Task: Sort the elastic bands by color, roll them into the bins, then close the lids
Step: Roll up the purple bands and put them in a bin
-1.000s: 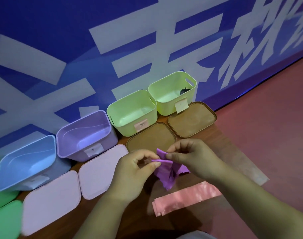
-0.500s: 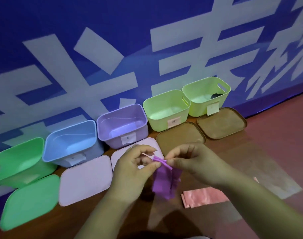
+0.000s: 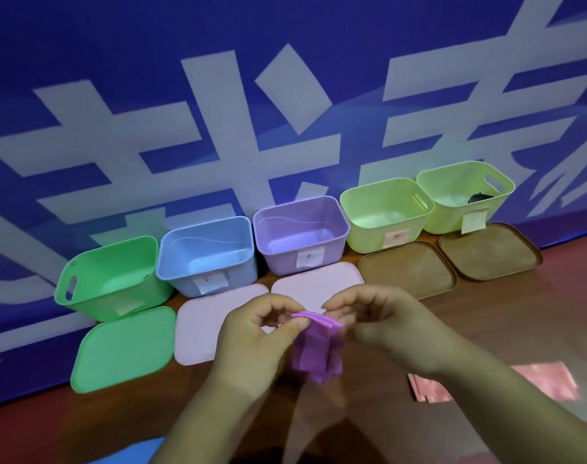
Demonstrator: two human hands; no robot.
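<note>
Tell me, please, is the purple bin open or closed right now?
Open. The purple bin shows its inside, and a pale pink lid lies flat in front of it.

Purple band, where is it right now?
Head view, centre: the purple band hangs pinched between the left hand and right hand, near the pale pink lid fronting the purple bin.

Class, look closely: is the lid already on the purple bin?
No, the purple bin stands open, and a pale pink lid lies flat on the table before it.
</note>
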